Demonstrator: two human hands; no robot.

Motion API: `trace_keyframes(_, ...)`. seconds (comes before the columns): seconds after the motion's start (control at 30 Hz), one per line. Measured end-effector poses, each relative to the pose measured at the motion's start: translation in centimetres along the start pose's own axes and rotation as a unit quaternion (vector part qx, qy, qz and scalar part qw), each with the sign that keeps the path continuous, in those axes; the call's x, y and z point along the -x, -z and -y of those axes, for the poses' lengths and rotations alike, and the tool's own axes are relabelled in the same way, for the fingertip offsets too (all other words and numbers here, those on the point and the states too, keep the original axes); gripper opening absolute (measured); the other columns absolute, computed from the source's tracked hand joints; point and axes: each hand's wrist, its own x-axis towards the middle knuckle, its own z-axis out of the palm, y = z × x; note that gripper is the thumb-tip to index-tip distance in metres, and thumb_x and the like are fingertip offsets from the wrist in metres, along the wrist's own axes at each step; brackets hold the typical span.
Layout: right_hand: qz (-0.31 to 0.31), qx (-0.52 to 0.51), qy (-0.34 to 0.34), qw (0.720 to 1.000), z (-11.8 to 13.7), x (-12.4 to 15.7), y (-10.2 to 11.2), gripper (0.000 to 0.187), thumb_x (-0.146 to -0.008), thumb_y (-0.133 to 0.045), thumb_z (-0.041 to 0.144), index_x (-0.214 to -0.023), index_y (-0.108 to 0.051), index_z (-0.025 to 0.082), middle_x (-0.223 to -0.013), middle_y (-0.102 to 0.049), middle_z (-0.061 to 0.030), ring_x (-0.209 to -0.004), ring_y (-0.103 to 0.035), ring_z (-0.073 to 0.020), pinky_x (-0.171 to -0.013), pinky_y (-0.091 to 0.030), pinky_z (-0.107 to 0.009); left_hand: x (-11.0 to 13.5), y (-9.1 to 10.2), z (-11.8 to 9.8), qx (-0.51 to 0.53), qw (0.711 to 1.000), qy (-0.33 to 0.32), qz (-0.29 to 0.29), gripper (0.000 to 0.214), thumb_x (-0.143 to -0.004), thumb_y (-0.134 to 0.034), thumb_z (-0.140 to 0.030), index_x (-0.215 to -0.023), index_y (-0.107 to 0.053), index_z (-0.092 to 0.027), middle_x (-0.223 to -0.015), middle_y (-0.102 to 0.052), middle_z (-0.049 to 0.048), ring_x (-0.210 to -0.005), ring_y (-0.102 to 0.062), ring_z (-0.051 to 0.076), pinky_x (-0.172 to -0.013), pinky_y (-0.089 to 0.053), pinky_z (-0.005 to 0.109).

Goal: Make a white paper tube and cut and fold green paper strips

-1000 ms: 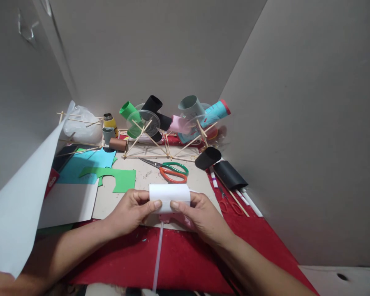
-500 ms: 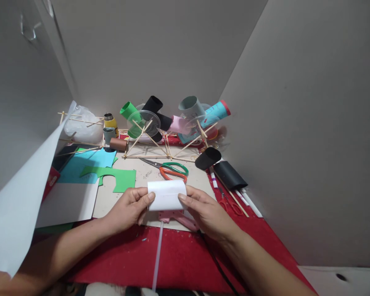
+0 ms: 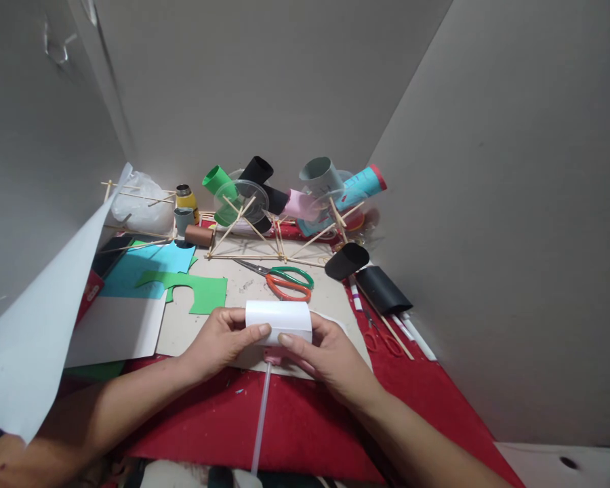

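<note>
A rolled white paper tube (image 3: 278, 316) lies crosswise between my hands, a seam running along its near side. My left hand (image 3: 228, 337) grips its left end, thumb on the seam and fingers behind or inside. My right hand (image 3: 325, 349) closes on the right end the same way, its thumb close to the left one. Just below the tube is a pink glue gun (image 3: 273, 356), partly hidden by the tube and my right hand. A clear glue stick (image 3: 261, 413) points from it toward me. Beyond the tube lie scissors (image 3: 285, 279) with green and orange handles.
Green paper scraps (image 3: 208, 295) and blue paper (image 3: 147, 271) lie to the left, near a large upright white sheet (image 3: 41, 339). A stick frame (image 3: 244, 257) bearing paper tubes stands behind. Black tubes (image 3: 383, 289), markers and red scissors (image 3: 383, 339) lie right.
Both thumbs have slid inward along the tube and pressed on its seam, which now sits lower on the near side. The tube has turned slightly toward me.
</note>
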Motion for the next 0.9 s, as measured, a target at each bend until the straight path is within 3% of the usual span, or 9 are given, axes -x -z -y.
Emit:
trace_keyframes(0.17, -0.061, 0.043, 0.029, 0.997, -0.1, 0.0, -0.6, 0.034, -0.067, -0.083, 0.038, -0.091, -0.073, 0.016, -0.078, -0.074, -0.0029, -0.064, -0.065, -0.0166, -0.061, -0.058, -0.031, 0.1, -0.3, 0.6, -0.006, 0.999, -0.030, 0.012, 0.025, -0.076, -0.075, -0.036, -0.089, -0.078, -0.015, -0.079, -0.074, 0.0033, -0.066, -0.060, 0.011, -0.064, -0.047, 0.021)
trace_keyframes(0.37, -0.043, 0.079, 0.065, 0.994, 0.0, 0.3, -0.1, 0.028, -0.074, -0.078, 0.040, -0.088, -0.076, 0.016, -0.079, -0.075, -0.0035, -0.068, -0.064, -0.0156, -0.066, -0.054, -0.028, 0.5, -0.2, 0.8, -0.026, 0.998, -0.053, 0.034, 0.031, -0.083, -0.068, -0.037, -0.105, -0.075, -0.017, -0.087, -0.075, 0.0046, -0.080, -0.063, 0.016, -0.073, -0.048, 0.023)
trace_keyframes(0.47, -0.024, 0.085, 0.071, 0.994, -0.1, 0.2, 0.3, 0.031, -0.078, -0.074, 0.042, -0.096, -0.076, 0.017, -0.080, -0.075, -0.0041, -0.071, -0.065, -0.0170, -0.069, -0.053, -0.029, 0.6, 0.1, 0.7, -0.032, 0.997, -0.051, 0.039, 0.033, -0.084, -0.067, -0.038, -0.106, -0.074, -0.016, -0.084, -0.074, 0.0044, -0.076, -0.062, 0.014, -0.068, -0.047, 0.022)
trace_keyframes(0.67, 0.000, 0.078, 0.050, 0.996, 0.4, -0.1, 0.6, 0.036, -0.081, -0.070, 0.044, -0.104, -0.075, 0.017, -0.082, -0.075, -0.0053, -0.072, -0.066, -0.0189, -0.070, -0.054, -0.032, 0.2, 0.5, 0.4, -0.051, 0.998, -0.023, 0.033, 0.041, -0.082, -0.066, -0.047, -0.098, -0.075, -0.010, -0.062, -0.062, 0.0002, -0.049, -0.042, 0.007, -0.045, -0.032, 0.017)
trace_keyframes(0.8, -0.048, 0.043, 0.022, 0.998, 0.9, -0.2, 0.5, 0.032, -0.069, -0.080, 0.043, -0.085, -0.078, 0.016, -0.070, -0.073, -0.0041, -0.060, -0.064, -0.0181, -0.057, -0.055, -0.030, 0.0, 0.6, 0.3, -0.055, 0.998, -0.029, 0.012, 0.042, -0.078, -0.068, -0.050, -0.089, -0.073, -0.011, -0.064, -0.062, 0.0007, -0.052, -0.045, 0.009, -0.047, -0.033, 0.019)
trace_keyframes(0.9, -0.096, 0.047, 0.041, 0.993, 1.0, -0.3, 0.5, 0.028, -0.062, -0.085, 0.040, -0.073, -0.077, 0.016, -0.066, -0.072, -0.0032, -0.055, -0.061, -0.0151, -0.051, -0.051, -0.026, -0.1, 0.8, 0.2, -0.069, 0.997, -0.038, -0.025, 0.040, -0.074, -0.070, -0.051, -0.065, -0.063, -0.013, -0.052, -0.051, -0.0039, -0.047, -0.039, 0.007, -0.046, -0.030, 0.019)
